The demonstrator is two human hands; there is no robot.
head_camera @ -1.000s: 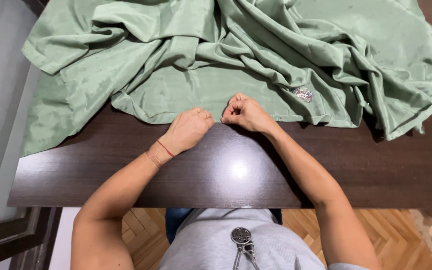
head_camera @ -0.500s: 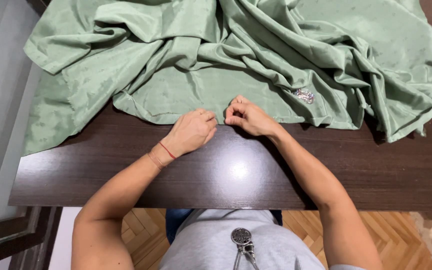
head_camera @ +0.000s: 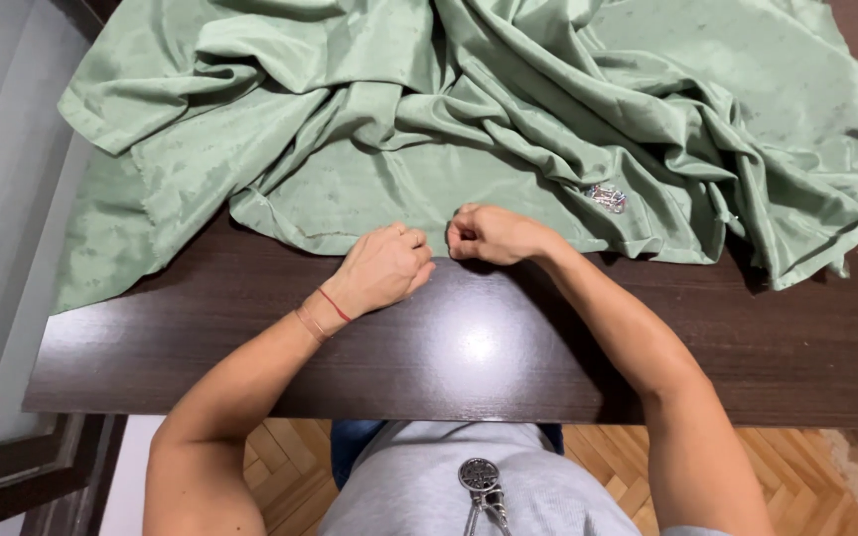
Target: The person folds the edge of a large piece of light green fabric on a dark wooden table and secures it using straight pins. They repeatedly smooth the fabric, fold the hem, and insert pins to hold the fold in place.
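Nearest the person, the dark worktop (head_camera: 469, 347) is bare in front, and on it both hands meet at the near hem of the green cloth (head_camera: 429, 189). The left hand (head_camera: 381, 270) and the right hand (head_camera: 487, 236) have their fingers curled and pressed together, pinching the hem side by side, so the step seems to be gripping the edge. Farther back the cloth lies crumpled across the worktop with a small shiny clip (head_camera: 608, 197) on it; smoothing it would need an even pull.
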